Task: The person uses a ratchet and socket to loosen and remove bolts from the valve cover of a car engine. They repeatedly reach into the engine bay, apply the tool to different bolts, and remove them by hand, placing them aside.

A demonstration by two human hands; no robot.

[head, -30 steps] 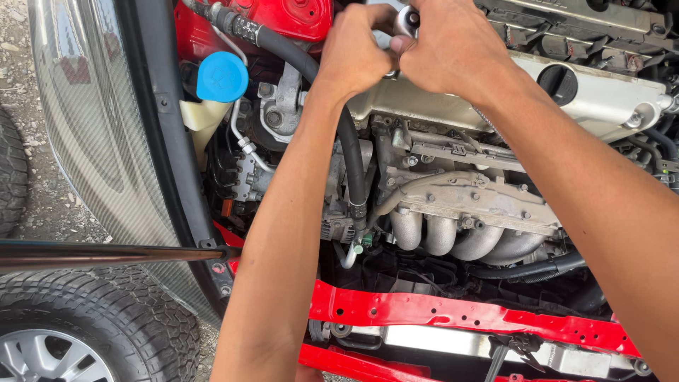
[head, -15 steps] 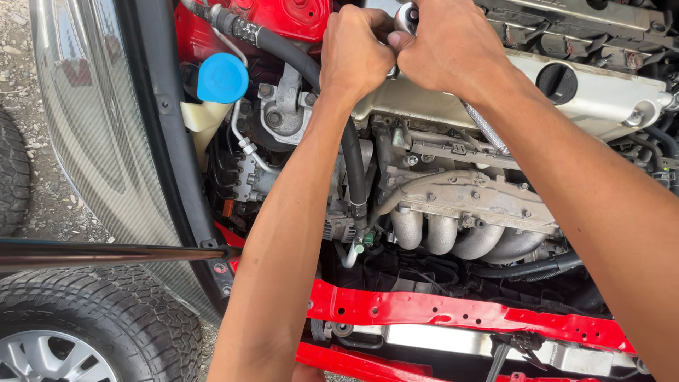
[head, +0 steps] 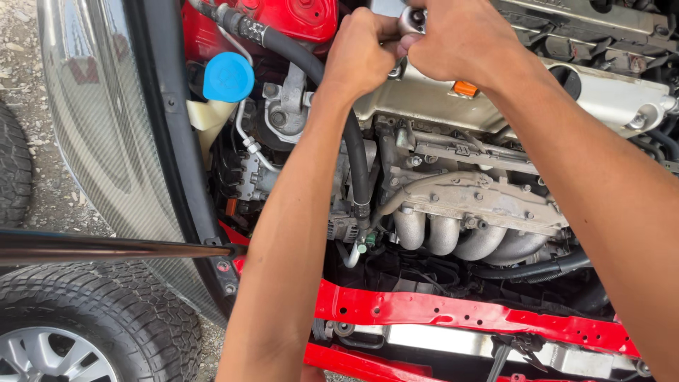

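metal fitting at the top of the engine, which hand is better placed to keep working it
Probably the right hand: its fingers wrap the metal fitting directly. The left hand is a closed fist pressed beside it, above the black hose.

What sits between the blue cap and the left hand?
Head view: between the blue cap and the left hand runs a thick black hose, with a grey metal bracket just below it.

Outdoor car repair: open engine bay [head: 481, 205], gravel [head: 21, 85]
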